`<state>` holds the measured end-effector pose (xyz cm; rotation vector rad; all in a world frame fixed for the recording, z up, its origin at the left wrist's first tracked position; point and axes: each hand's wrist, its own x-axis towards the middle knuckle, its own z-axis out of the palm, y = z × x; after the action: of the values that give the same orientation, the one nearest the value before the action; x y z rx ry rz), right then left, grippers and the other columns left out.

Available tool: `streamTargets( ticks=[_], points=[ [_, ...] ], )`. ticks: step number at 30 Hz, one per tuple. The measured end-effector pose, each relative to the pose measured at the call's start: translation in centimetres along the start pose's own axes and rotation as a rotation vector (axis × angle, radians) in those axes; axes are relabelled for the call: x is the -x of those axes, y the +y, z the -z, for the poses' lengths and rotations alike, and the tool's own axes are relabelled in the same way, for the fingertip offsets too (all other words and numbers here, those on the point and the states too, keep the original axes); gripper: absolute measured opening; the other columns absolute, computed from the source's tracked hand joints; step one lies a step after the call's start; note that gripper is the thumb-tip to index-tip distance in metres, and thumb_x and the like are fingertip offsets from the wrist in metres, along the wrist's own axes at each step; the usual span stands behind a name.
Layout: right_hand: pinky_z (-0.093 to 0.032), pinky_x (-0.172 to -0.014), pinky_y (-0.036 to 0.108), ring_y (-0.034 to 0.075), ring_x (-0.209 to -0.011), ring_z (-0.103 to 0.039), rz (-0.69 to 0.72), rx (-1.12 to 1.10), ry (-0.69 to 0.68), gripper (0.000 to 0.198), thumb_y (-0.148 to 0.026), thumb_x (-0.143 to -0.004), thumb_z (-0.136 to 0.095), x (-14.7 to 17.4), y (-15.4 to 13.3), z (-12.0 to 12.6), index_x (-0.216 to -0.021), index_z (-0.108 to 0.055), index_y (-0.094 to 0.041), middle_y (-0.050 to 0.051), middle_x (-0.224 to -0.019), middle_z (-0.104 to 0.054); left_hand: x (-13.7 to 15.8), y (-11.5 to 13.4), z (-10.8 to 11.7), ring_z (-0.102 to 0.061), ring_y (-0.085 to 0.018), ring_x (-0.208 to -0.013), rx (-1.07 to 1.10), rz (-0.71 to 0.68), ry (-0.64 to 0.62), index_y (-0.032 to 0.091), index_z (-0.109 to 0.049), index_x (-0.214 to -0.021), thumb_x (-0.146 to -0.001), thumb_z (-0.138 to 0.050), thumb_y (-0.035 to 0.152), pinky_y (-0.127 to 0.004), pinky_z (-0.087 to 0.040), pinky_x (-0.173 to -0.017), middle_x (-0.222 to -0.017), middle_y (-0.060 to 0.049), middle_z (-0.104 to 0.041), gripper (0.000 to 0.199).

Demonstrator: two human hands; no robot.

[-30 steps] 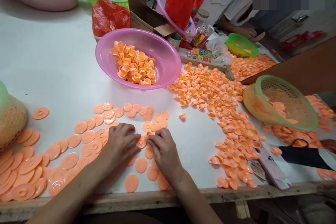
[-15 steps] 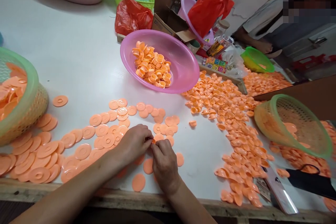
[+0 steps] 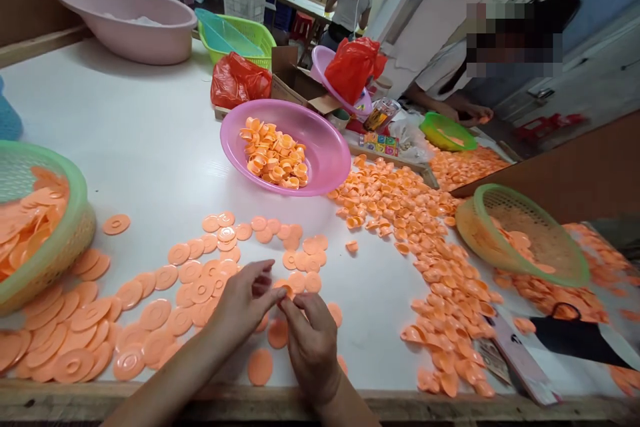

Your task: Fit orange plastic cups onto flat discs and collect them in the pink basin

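Near side of the bowl [image 3: 333, 147]: a small orange piece [image 3: 287, 289] sits between the hands, a curved upper edge showing. It seems tilted, but the way it points and its long axis cannot be made out. Fingertips cover its lower part; whether it is one part or two is unclear. The right hand [image 3: 313, 343] pinches it between thumb and forefinger, the other fingers curled. The left hand [image 3: 246, 300] is partly spread, its thumb stretched to the piece and appearing to touch it, its forefinger well apart from the thumb. Discs [image 3: 190, 271] lie flat, many overlapping, from beneath the hands to the near left of the bowl; the forearms hide some. A basket [image 3: 80, 203] left of the bowl is cut off by the frame. Cups [image 3: 440, 267] spread along the bowl's right, turned various ways; others lie heaped inside it. Beyond the bowl, a red bag [image 3: 240, 79] rests beside an open box [image 3: 295, 83].
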<state>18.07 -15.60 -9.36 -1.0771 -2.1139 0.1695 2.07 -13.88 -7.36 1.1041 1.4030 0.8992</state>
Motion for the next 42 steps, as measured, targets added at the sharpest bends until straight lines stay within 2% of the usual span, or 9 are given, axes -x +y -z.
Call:
streamTargets(
  ticks=[2, 5, 9, 12, 23, 31, 38, 40, 42],
  points=[
    [-0.049, -0.063, 0.032, 0.020, -0.081, -0.058, 0.001, -0.115, 0.034, 0.045, 0.001, -0.090, -0.050, 0.6, -0.8, 0.7, -0.127, -0.060, -0.023, 0.007, -0.086, -0.060, 1.4, 0.4, 0.0, -0.069, -0.023, -0.096, 0.220, 0.111, -0.099, 0.017, -0.068, -0.109, -0.076, -0.072, 0.037, -0.037, -0.056, -0.085, -0.101, -0.009, -0.074, 0.039],
    [-0.054, -0.068, 0.032, 0.020, -0.086, -0.061, -0.106, -0.272, 0.046, 0.044, 0.001, -0.089, -0.050, 1.3, -2.1, 1.6, -0.121, -0.063, -0.026, 0.007, -0.092, -0.061, 3.2, 0.4, -0.5, -0.070, -0.023, -0.099, 0.383, 0.108, -0.129, 0.019, -0.072, -0.102, -0.075, -0.075, 0.034, -0.033, -0.058, -0.087, -0.100, -0.006, -0.076, 0.031],
    [-0.056, -0.074, 0.035, 0.021, -0.086, -0.062, -0.358, -0.380, 0.193, 0.025, -0.006, -0.087, -0.057, 1.4, -3.2, 2.4, -0.100, -0.061, -0.026, 0.004, -0.090, -0.061, 4.4, -0.5, -1.6, -0.071, -0.023, -0.100, 0.314, 0.038, -0.019, 0.024, -0.073, -0.105, -0.074, -0.077, 0.033, -0.032, -0.060, -0.086, -0.104, -0.004, -0.076, 0.033],
    [-0.057, -0.075, 0.036, 0.022, -0.091, -0.062, -0.465, -0.401, 0.205, 0.028, -0.010, -0.087, -0.055, 1.1, -3.2, 2.4, -0.110, -0.058, -0.025, 0.007, -0.100, -0.061, 4.7, -0.9, -2.0, -0.072, -0.022, -0.100, 0.207, -0.034, 0.022, 0.027, -0.074, -0.106, -0.076, -0.075, 0.030, -0.031, -0.060, -0.089, -0.107, -0.002, -0.076, 0.030],
    [-0.055, -0.075, 0.033, 0.020, -0.089, -0.062, -0.362, -0.327, 0.134, 0.036, -0.005, -0.086, -0.045, 0.2, -2.1, 3.6, -0.113, -0.057, -0.025, 0.006, -0.097, -0.063, 4.9, -0.1, -2.9, -0.072, -0.020, -0.099, 0.019, -0.244, 0.017, 0.033, -0.073, -0.110, -0.079, -0.074, 0.029, -0.026, -0.060, -0.085, -0.107, 0.000, -0.076, 0.031],
    [-0.048, -0.055, 0.029, 0.017, -0.068, -0.051, -0.447, -0.326, 0.218, 0.021, -0.011, -0.086, -0.046, 0.5, -2.7, 3.2, -0.101, -0.056, -0.022, 0.003, -0.079, -0.050, 5.3, 1.1, -3.3, -0.074, -0.020, -0.087, -0.193, -0.451, 0.066, 0.035, -0.071, -0.115, -0.086, -0.066, 0.028, -0.027, -0.061, -0.074, -0.102, -0.001, -0.077, 0.030],
    [-0.052, -0.061, 0.030, 0.017, -0.071, -0.058, -0.555, -0.400, 0.154, 0.016, -0.013, -0.087, -0.047, 1.0, -2.5, 2.2, -0.097, -0.056, -0.022, 0.002, -0.081, -0.054, 5.3, -0.4, -3.7, -0.074, -0.019, -0.081, -0.205, -0.372, 0.073, 0.032, -0.074, -0.107, -0.086, -0.065, 0.031, -0.024, -0.060, -0.072, -0.093, 0.000, -0.078, 0.023],
    [-0.053, -0.063, 0.029, 0.017, -0.075, -0.061, -0.571, -0.514, 0.018, 0.017, -0.014, -0.087, -0.049, -0.1, -1.3, 2.6, -0.099, -0.058, -0.022, 0.003, -0.087, -0.058, 4.3, 0.4, -3.2, -0.074, -0.018, -0.082, -0.178, -0.306, 0.074, 0.029, -0.075, -0.104, -0.086, -0.066, 0.033, -0.024, -0.060, -0.071, -0.094, 0.001, -0.078, 0.020],
    [-0.053, -0.064, 0.028, 0.016, -0.077, -0.062, -0.576, -0.610, -0.129, 0.022, -0.020, -0.086, -0.055, -1.6, 1.2, 3.4, -0.107, -0.061, -0.022, 0.005, -0.096, -0.062, 1.8, 2.5, -2.1, -0.073, -0.018, -0.080, -0.193, -0.282, 0.180, 0.028, -0.075, -0.102, -0.084, -0.067, 0.036, -0.025, -0.060, -0.070, -0.091, 0.001, -0.078, 0.021]
  ],
)
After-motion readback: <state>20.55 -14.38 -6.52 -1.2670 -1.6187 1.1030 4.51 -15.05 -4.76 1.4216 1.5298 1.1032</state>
